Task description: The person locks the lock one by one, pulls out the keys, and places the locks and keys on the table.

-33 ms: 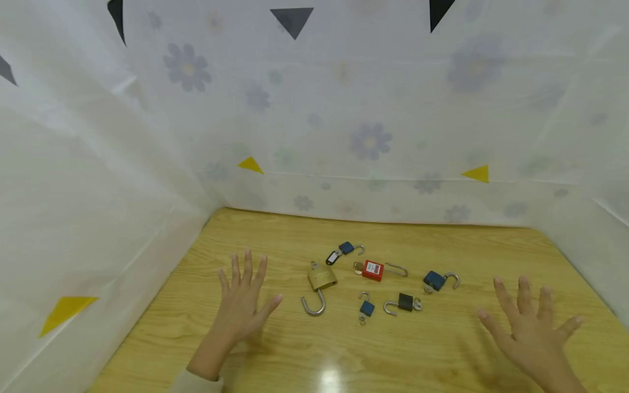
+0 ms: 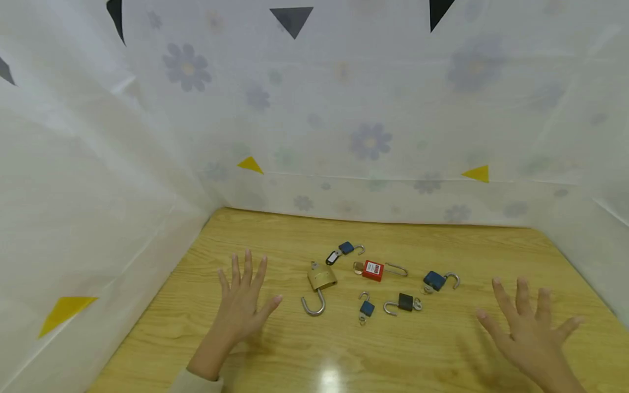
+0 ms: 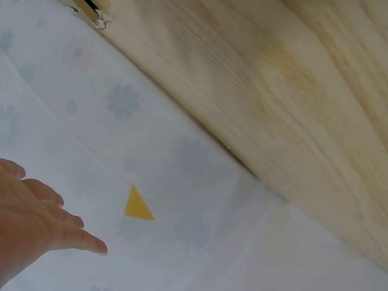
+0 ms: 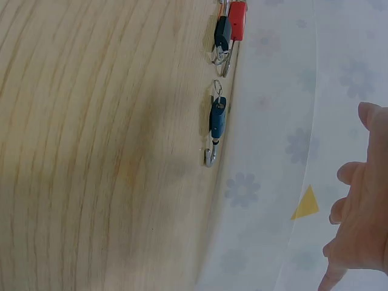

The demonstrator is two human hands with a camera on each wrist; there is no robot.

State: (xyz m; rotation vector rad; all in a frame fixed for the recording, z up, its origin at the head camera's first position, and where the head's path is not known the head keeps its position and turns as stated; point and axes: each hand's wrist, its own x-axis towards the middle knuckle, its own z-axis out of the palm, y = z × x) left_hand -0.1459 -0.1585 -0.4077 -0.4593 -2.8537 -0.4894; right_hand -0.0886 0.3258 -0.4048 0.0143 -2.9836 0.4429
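Observation:
My left hand (image 2: 239, 315) hovers over the left of the table, fingers spread, holding nothing. To its right lies a large brass padlock (image 2: 322, 277) with its shackle swung out. My right hand (image 2: 532, 338), also spread and holding nothing, is over the table's right side. Nearest to it is a blue padlock (image 2: 434, 280) with its shackle open and keys attached. Between the hands lie a red padlock (image 2: 373, 271), a black padlock (image 2: 405, 302), a small blue padlock (image 2: 367, 309) and, farthest back, a blue padlock (image 2: 346, 248) with a black key tag (image 2: 333, 257). All their shackles are open.
The wooden table (image 2: 295, 360) is bordered by a white flowered curtain (image 2: 314, 131) at the back and sides. Yellow triangles (image 2: 251, 165) and dark triangles (image 2: 292, 21) mark the curtain. Light reflects off the table's front.
The right hand has shifted very slightly to the left. The left hand and the padlocks stay where they were.

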